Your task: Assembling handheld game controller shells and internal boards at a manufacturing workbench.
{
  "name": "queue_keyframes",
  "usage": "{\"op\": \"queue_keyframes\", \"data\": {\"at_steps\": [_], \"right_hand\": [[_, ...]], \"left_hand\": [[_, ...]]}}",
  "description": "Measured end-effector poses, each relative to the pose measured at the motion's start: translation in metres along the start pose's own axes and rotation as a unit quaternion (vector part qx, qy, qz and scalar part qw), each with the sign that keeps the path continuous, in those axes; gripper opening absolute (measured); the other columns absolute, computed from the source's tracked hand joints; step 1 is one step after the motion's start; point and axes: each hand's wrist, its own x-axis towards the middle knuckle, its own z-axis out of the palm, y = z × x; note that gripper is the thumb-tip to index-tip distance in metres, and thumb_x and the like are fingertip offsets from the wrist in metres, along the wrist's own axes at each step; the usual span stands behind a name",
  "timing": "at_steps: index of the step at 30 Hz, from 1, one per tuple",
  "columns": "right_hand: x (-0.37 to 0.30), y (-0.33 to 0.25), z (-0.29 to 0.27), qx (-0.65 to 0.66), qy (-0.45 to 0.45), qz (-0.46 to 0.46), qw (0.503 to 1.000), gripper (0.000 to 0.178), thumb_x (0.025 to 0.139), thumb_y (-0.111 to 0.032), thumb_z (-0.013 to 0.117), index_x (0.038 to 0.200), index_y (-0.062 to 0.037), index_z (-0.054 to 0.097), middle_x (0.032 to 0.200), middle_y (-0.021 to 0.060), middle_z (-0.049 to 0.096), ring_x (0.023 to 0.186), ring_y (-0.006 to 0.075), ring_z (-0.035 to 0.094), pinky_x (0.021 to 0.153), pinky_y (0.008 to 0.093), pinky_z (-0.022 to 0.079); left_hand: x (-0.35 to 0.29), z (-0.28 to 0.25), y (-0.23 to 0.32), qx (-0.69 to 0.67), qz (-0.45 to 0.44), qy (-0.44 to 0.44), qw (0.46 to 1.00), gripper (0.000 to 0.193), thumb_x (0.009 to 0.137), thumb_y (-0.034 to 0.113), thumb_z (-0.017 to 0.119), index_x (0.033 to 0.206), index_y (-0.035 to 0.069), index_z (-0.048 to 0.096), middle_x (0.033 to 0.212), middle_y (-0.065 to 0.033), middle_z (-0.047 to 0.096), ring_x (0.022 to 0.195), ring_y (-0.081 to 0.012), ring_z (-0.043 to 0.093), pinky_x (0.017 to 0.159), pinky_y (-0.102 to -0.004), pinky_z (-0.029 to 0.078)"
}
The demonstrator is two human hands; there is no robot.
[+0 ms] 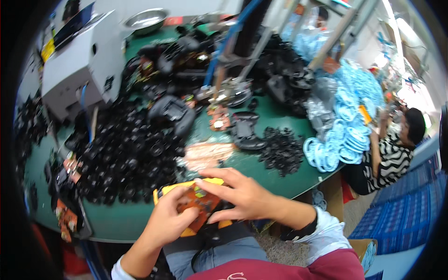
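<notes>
A yellow game controller shell (188,232) with an orange-brown circuit board (199,204) in it is held over my lap, at the near edge of the green table. My left hand (167,218) grips its left side, the thumb bent onto the board. On the right, my right hand (247,193) clasps the shell, index finger reaching over the board and thumb at the near side. Both hands cover parts of the shell. Beyond them lies a heap of small round black parts (130,149).
Black gamepad shells (173,114) (245,130) and small black pieces (282,150) lie on the green table (298,179). A grey metal box (74,79) stands left. Coiled light-blue cables (345,135) are piled at the right, near a seated person (396,154) in striped clothing. A metal bowl (145,20) sits behind.
</notes>
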Motion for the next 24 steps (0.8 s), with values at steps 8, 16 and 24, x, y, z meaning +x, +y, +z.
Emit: {"op": "queue_keyframes", "data": {"at_steps": [8, 16, 24], "right_hand": [[0.005, 0.009, -0.003, 0.128, -0.051, 0.026, 0.99, 0.072, 0.066, -0.023, 0.088, 0.126, -0.0034, 0.054, 0.123, 0.0141, 0.054, 0.112, 0.0294, 0.056, 0.09, 0.0359, 0.049], [0.004, 0.007, 0.011, 0.425, 0.158, 0.263, 0.851, 0.026, 0.089, 0.002, 0.064, 0.113, 0.0021, 0.055, 0.113, 0.0124, 0.057, 0.095, 0.017, 0.063, 0.069, 0.027, 0.059], [0.014, -0.003, 0.036, 0.456, 0.235, 0.338, 0.789, 0.029, 0.092, -0.004, 0.062, 0.118, 0.0031, 0.05, 0.105, 0.0125, 0.061, 0.083, 0.0122, 0.065, 0.043, 0.0204, 0.051]], "left_hand": [[0.009, 0.0, 0.003, 0.1, 0.039, -0.009, 0.994, 0.039, 0.077, 0.013, 0.061, 0.111, -0.005, 0.057, 0.09, -0.0144, 0.068, 0.08, -0.0162, 0.065, 0.07, -0.0308, 0.051], [-0.009, -0.019, 0.007, 0.109, 0.075, 0.117, 0.984, 0.063, 0.078, 0.021, 0.08, 0.128, -0.004, 0.051, 0.123, -0.0206, 0.059, 0.117, -0.0253, 0.058, 0.098, -0.0379, 0.047], [-0.016, 0.015, -0.04, 0.286, 0.223, 0.055, 0.93, 0.062, 0.064, 0.017, 0.085, 0.116, 0.004, 0.053, 0.14, -0.0271, 0.036, 0.129, -0.0457, 0.038, 0.104, -0.0488, 0.036]]}}
